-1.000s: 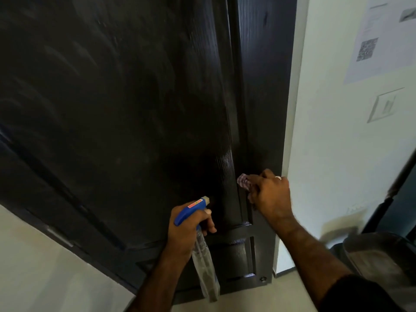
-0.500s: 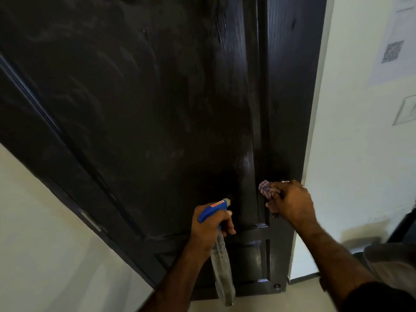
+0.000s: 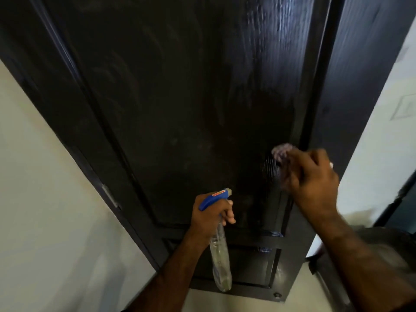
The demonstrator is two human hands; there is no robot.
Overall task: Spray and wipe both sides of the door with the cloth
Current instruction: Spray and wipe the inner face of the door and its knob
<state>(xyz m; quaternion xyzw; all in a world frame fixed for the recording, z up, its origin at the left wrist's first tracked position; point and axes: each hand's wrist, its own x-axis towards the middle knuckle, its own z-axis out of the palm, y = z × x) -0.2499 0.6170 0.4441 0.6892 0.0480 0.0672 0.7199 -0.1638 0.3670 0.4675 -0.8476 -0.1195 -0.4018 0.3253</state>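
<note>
Wiped low on the dark door (image 3: 180,109), cloth (image 3: 280,152) bunched in the clenched right hand (image 3: 310,176). Gripped the spray bottle (image 3: 219,244) in the closed left hand (image 3: 210,216). Streaked, damp sheen above the fingers; far side probably untouched.

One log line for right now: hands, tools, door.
left hand: holds blue-headed clear spray bottle | right hand: presses crumpled pale cloth on dark wooden door
</note>
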